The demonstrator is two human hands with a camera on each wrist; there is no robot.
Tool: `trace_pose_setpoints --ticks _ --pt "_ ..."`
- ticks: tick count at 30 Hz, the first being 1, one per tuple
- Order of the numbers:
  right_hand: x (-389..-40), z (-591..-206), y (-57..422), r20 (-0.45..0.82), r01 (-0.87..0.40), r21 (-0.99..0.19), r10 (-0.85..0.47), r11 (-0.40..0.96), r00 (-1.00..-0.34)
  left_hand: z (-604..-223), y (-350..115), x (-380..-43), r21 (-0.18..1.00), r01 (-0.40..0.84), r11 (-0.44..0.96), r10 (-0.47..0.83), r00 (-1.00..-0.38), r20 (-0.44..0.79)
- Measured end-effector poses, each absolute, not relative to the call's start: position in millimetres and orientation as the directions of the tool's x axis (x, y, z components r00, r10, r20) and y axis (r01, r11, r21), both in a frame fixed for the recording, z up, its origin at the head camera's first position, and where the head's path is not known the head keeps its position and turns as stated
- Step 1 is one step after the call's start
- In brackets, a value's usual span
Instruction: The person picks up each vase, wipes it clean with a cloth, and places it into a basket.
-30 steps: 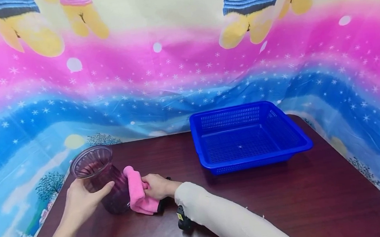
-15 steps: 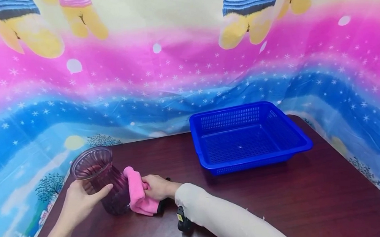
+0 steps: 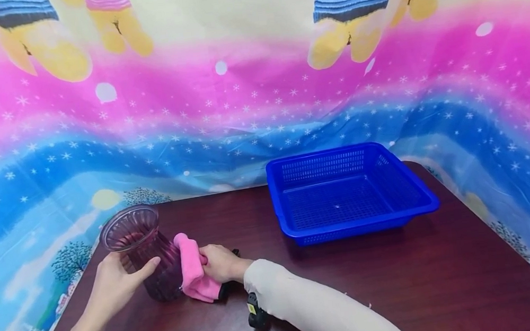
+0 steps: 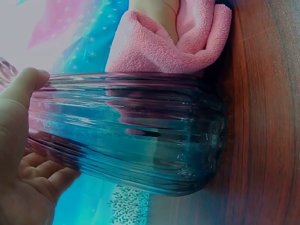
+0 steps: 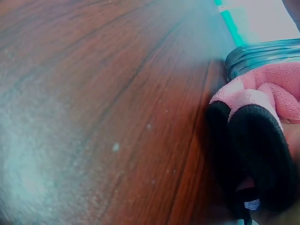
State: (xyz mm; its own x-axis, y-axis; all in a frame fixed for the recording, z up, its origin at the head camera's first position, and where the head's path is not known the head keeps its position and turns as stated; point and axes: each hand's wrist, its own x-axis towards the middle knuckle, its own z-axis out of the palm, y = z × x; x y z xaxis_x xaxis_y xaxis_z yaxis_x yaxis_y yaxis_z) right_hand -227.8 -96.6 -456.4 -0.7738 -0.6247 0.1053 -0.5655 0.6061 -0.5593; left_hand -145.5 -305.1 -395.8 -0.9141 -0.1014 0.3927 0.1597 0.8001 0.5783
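A ribbed purple glass vase (image 3: 162, 274) with a flared mouth is at the left of the table, its mouth leaning left in the head view. My left hand (image 3: 111, 287) grips it below the rim, thumb on the near side and fingers behind. Against the vase's right side lies a pink towel-like cloth (image 3: 191, 271) with a dark part, bunched in my right hand (image 3: 221, 263). The left wrist view shows the cloth (image 4: 154, 51) touching the lower glass (image 4: 140, 126). Whether the vase's base touches the table is unclear. Most right fingers are hidden by the cloth.
A blue plastic basket (image 3: 347, 227) with perforated sides stands at the back right of the dark wooden table (image 3: 401, 291). Behind the table hangs a patterned curtain (image 3: 220, 100). The table's left edge runs close to the vase.
The vase has turned slightly in my left hand, and its ribbed inside shows more clearly than one second ago. My right hand and the cloth have hardly moved.
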Motion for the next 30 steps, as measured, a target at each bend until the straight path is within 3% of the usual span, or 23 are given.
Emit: trace_pose_setpoints --ticks 30 --pt "-222.5 -453.3 -95.9 0.195 -0.568 -0.575 -0.576 0.589 -0.794 -399.2 -308.5 -148.4 0.59 0.187 0.786 -0.095 -0.905 0.414"
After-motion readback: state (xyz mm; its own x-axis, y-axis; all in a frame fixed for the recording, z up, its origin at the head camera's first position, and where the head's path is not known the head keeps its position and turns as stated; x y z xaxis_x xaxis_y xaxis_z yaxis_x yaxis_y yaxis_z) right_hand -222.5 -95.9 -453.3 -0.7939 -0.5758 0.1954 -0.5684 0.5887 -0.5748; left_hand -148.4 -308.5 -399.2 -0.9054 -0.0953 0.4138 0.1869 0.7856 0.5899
